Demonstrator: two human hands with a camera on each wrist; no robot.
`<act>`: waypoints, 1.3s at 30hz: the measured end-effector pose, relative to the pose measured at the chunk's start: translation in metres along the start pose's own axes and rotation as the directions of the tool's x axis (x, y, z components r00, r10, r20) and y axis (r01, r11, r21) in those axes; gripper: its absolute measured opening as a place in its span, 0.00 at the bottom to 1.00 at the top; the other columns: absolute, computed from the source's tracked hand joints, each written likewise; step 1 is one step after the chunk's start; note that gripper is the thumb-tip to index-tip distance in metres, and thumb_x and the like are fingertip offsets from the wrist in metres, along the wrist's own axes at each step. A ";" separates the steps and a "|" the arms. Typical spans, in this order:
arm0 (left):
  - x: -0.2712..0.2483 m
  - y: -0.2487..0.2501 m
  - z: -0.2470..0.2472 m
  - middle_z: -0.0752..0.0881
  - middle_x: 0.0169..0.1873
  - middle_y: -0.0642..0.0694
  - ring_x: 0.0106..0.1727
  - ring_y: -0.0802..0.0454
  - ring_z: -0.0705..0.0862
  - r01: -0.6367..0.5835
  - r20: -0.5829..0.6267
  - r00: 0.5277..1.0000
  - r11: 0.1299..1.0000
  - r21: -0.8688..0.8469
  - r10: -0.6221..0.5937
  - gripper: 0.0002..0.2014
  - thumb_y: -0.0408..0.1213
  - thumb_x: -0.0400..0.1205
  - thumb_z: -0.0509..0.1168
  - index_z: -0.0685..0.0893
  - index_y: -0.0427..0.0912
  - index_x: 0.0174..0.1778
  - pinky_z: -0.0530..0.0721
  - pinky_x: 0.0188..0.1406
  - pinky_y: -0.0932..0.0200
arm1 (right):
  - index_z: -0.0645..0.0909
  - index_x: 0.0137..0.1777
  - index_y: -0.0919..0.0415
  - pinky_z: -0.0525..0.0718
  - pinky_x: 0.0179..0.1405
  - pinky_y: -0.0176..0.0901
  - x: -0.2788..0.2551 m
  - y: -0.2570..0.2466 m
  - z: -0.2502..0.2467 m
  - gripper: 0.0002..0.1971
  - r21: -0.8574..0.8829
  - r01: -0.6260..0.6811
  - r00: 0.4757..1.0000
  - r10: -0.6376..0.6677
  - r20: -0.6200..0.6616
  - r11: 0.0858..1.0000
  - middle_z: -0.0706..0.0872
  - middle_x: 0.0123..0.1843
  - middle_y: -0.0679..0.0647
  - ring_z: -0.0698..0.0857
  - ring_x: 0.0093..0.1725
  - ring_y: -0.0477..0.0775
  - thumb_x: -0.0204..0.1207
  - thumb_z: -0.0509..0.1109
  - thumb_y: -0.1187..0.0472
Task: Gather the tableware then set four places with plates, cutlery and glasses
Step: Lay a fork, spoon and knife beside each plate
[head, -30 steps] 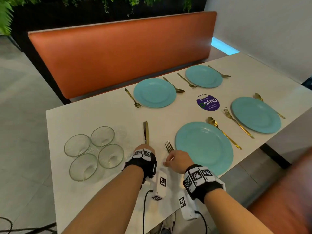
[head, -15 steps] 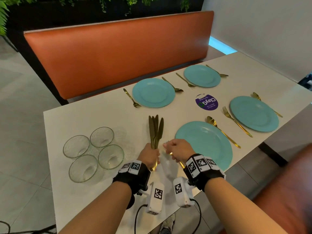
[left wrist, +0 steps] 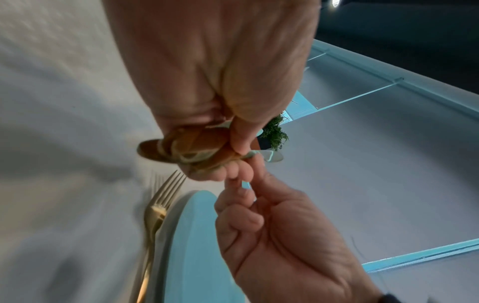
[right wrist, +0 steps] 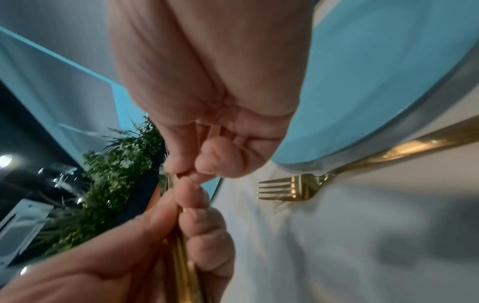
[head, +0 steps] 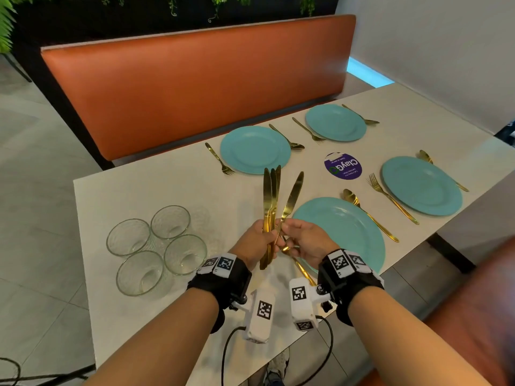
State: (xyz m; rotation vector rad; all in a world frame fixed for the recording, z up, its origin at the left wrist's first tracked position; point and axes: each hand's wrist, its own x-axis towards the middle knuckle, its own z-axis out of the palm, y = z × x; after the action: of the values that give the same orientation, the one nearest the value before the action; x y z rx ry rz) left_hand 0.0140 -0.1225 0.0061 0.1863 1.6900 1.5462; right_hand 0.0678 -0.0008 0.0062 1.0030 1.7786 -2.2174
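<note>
My left hand (head: 264, 234) grips a bundle of gold knives (head: 271, 196) by the handles, blades pointing up. The handle ends (left wrist: 181, 151) poke out of that fist in the left wrist view. My right hand (head: 287, 229) pinches one more gold knife (head: 292, 196), which tilts to the right away from the bundle. Both hands hover over the table's near edge. A gold fork (right wrist: 293, 187) lies left of the near teal plate (head: 348, 232), partly hidden under my right hand. Several clear glasses (head: 156, 249) stand grouped at the left.
Other teal plates (head: 420, 185) (head: 255, 149) (head: 335, 122) lie around the white table (head: 167, 190), each with a gold fork and spoon beside it. A purple round sticker (head: 342, 166) marks the middle. An orange bench back (head: 195, 87) runs along the far side.
Both hands rose from the table. My left hand lifted the knife bundle upright. My right hand left the fork beside the near plate and now pinches one knife apart from the bundle.
</note>
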 end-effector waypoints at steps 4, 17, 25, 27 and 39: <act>0.000 0.010 0.000 0.82 0.33 0.46 0.29 0.55 0.77 -0.007 0.070 0.998 1.000 0.009 0.006 0.08 0.32 0.88 0.52 0.75 0.46 0.56 0.80 0.28 0.64 | 0.82 0.51 0.61 0.68 0.16 0.30 -0.005 -0.004 -0.004 0.07 0.112 0.030 0.999 -0.032 0.019 0.993 0.82 0.30 0.51 0.70 0.26 0.45 0.83 0.62 0.66; 0.015 0.011 -0.012 0.77 0.31 0.42 0.24 0.52 0.74 -0.015 -0.217 0.976 0.996 -0.084 -0.003 0.12 0.24 0.84 0.51 0.67 0.41 0.37 0.74 0.17 0.66 | 0.81 0.34 0.59 0.67 0.16 0.32 -0.005 0.010 -0.034 0.09 -0.289 0.052 0.982 -0.102 -0.160 0.956 0.79 0.27 0.50 0.69 0.21 0.45 0.77 0.71 0.63; 0.021 0.017 -0.020 0.81 0.36 0.43 0.29 0.51 0.77 -0.089 -0.356 0.932 0.995 -0.039 0.069 0.12 0.29 0.86 0.50 0.70 0.46 0.39 0.77 0.29 0.59 | 0.88 0.42 0.60 0.84 0.60 0.45 0.002 0.047 -0.005 0.08 -0.818 -0.130 0.987 -0.007 -0.162 0.560 0.89 0.53 0.56 0.85 0.57 0.55 0.72 0.76 0.55; 0.022 0.015 -0.020 0.81 0.38 0.44 0.31 0.52 0.79 -0.079 -0.362 0.929 0.997 -0.013 0.069 0.11 0.31 0.87 0.51 0.70 0.47 0.39 0.78 0.30 0.59 | 0.87 0.56 0.63 0.83 0.61 0.46 0.006 0.052 0.002 0.17 -0.846 -0.182 0.976 -0.012 -0.217 0.501 0.87 0.58 0.57 0.85 0.59 0.56 0.73 0.74 0.52; 0.025 0.006 -0.020 0.82 0.40 0.45 0.36 0.53 0.81 -0.042 -0.360 0.932 0.999 0.024 0.048 0.05 0.33 0.87 0.51 0.72 0.43 0.51 0.82 0.37 0.61 | 0.82 0.52 0.57 0.85 0.48 0.46 0.002 0.059 0.001 0.23 -0.857 -0.321 0.916 -0.098 -0.389 0.403 0.87 0.49 0.53 0.85 0.50 0.55 0.64 0.79 0.43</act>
State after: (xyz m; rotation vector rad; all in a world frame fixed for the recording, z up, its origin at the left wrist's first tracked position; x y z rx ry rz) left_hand -0.0171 -0.1218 -0.0020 -0.0575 1.9932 1.6782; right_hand 0.0945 -0.0187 -0.0428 1.1895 2.4665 -0.5983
